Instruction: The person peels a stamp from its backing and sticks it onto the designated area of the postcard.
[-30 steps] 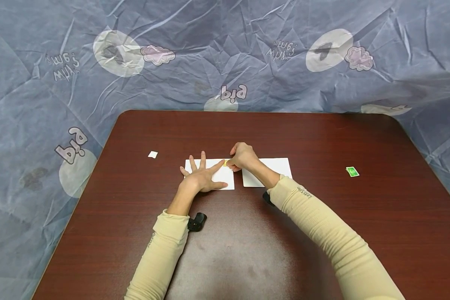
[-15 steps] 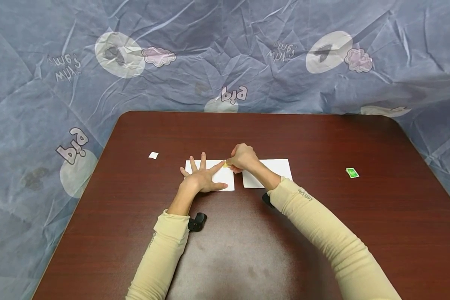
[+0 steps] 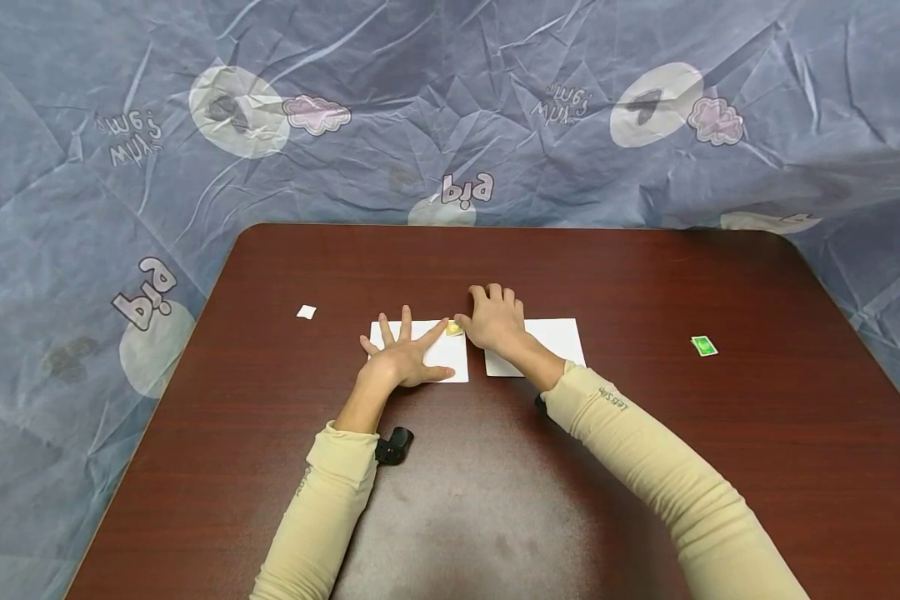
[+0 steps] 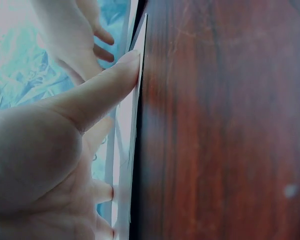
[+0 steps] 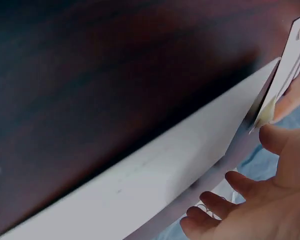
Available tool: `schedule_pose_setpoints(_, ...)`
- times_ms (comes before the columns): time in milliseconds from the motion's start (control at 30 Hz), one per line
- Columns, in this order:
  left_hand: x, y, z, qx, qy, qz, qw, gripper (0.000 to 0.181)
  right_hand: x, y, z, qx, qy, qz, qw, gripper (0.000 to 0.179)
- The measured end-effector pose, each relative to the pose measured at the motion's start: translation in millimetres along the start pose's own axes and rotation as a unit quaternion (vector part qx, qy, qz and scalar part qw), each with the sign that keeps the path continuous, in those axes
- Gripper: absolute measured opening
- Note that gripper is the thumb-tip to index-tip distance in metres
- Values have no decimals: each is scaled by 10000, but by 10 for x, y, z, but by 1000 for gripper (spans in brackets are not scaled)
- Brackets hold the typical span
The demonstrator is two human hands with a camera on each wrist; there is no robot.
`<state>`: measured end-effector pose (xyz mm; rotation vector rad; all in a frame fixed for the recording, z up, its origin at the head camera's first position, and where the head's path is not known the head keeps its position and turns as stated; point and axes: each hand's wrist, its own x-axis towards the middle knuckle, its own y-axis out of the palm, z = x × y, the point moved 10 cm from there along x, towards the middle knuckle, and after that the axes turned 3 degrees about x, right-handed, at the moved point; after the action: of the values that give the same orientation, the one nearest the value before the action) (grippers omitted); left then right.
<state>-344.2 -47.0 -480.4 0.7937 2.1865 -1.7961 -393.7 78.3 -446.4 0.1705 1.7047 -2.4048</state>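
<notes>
A person has two hands over a brown table (image 3: 450,500). The left hand (image 3: 399,360) lies on the left white sheet (image 3: 450,358) with its fingers spread wide and straight. It presses on the sheet but does not grip anything. Its thumb rests near the sheet's near right corner. A small yellow square (image 3: 454,329) sits at the far right corner of that sheet, just beside the left pointing finger.

The right hand (image 3: 495,321) has its fingers loose and apart, and it holds nothing. Its thumb is right next to the yellow square, but you cannot tell if they touch. The other fingers point to the far side. The right white sheet (image 3: 558,337) lies partly under that hand and wrist, with a thin gap between the two sheets.

A little white piece (image 3: 307,312) lies far to the left, and a small green piece (image 3: 704,346) lies well off to the right.
</notes>
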Motion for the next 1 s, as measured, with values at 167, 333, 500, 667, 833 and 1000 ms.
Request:
schedule_pose_setpoints(167, 9, 4, 17, -15, -39, -26, 10000, 85, 4, 98, 1, -110, -14, 237, 9997, 67)
schedule_pose_setpoints(333, 10, 11, 21, 40, -71, -26, 10000, 85, 20, 128, 38, -199, -67, 218, 9995, 69)
schedule_pose_setpoints(500, 5, 4, 21, 57, -78, -20, 10000, 86, 32, 169, 40, -374, -30, 323, 9988, 70)
schedule_pose_setpoints(667, 1, 0, 17, 54, -62, -11, 10000, 86, 16, 190, -6, -345, 10, 380, 9987, 73)
schedule_pose_setpoints(833, -1, -1, 18, 37, -63, 0, 10000, 86, -15, 196, -8, -362, -108, 403, 9985, 77)
schedule_pose_setpoints(1000, -1, -3, 22, 7, -62, 0, 10000, 86, -53, 211, 2, -443, -226, 451, 9977, 78)
